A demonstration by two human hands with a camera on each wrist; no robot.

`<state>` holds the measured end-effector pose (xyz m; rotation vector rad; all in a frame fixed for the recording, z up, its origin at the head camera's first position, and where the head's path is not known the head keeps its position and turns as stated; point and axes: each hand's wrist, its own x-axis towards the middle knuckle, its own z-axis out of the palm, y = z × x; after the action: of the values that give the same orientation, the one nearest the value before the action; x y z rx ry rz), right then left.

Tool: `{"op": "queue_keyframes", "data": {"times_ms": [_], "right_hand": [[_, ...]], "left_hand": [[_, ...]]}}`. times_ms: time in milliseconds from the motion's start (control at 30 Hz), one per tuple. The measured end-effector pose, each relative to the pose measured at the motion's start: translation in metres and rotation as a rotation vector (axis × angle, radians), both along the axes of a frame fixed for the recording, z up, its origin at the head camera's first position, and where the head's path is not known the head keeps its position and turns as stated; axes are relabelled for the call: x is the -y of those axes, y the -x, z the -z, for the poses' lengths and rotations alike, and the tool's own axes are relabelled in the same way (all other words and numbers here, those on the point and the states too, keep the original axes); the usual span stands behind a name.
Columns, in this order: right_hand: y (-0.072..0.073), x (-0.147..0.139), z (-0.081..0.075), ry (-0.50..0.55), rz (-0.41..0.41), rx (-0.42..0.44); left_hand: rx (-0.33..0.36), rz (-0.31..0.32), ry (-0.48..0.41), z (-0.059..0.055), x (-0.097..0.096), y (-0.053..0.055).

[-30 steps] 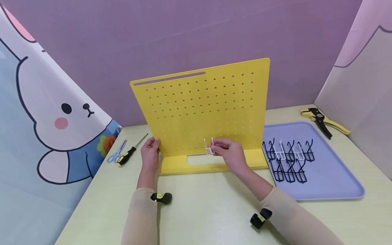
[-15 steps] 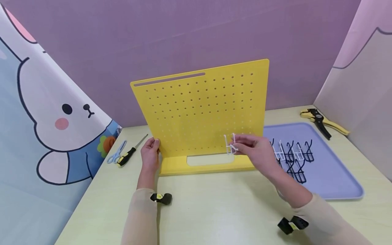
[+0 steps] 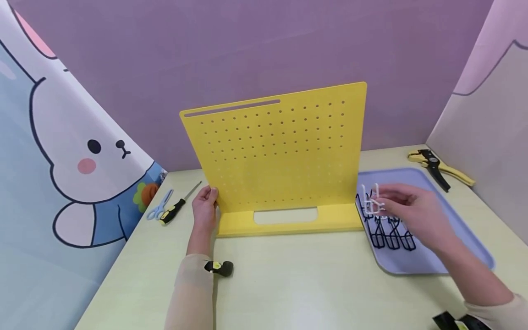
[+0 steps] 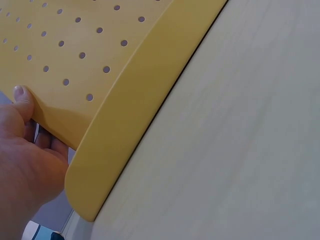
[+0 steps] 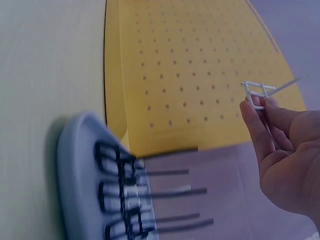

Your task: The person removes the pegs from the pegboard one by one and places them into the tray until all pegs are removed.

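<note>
A yellow pegboard (image 3: 276, 142) stands upright on its flat base on the table. My left hand (image 3: 204, 206) grips its lower left edge, thumb on the front face and fingers behind, as the left wrist view shows. My right hand (image 3: 416, 213) pinches a white wire pegboard hook (image 5: 256, 92) between thumb and fingers, above the left part of the lilac tray (image 3: 462, 243). Black wire hooks (image 3: 392, 236) lie in rows in that tray, below the held hook. The right hand covers part of the tray and some of the hooks.
Yellow-and-black wire strippers (image 3: 437, 167) lie behind the tray at the right. On the left are light blue scissors (image 3: 159, 206) and a screwdriver (image 3: 175, 208) with a black and yellow handle. A purple backdrop (image 3: 264, 50) rises behind the table.
My right hand has carried the white hook rightward, from in front of the pegboard's lower middle to over the tray. My left hand keeps its grip on the board's edge.
</note>
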<state>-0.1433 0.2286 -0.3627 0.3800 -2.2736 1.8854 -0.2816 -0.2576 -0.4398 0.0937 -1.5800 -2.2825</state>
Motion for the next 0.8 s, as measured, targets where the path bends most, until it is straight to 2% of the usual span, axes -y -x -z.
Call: {"op": "queue_keyframes", "data": {"times_ms": [267,400,567,667,800], "right_hand": [[-0.017,-0.054,0.007,-0.086,0.118,0.026],[-0.022,-0.079,0.015,-0.107,0.121,0.074],[-0.023,-0.105,0.03,-0.104,0.1,0.178],[-0.021,-0.113,0.039,-0.11,0.093,0.255],[-0.019,-0.117,0.049,-0.133,0.099,0.316]], "left_hand": [[0.005,-0.006,-0.004,-0.001,-0.001,-0.001],[0.012,-0.009,0.004,-0.001,-0.001,-0.002],[0.021,-0.01,0.016,-0.001,0.0,-0.001],[0.03,-0.006,0.019,-0.001,0.0,-0.001],[0.035,-0.011,0.016,0.0,-0.001,-0.001]]}}
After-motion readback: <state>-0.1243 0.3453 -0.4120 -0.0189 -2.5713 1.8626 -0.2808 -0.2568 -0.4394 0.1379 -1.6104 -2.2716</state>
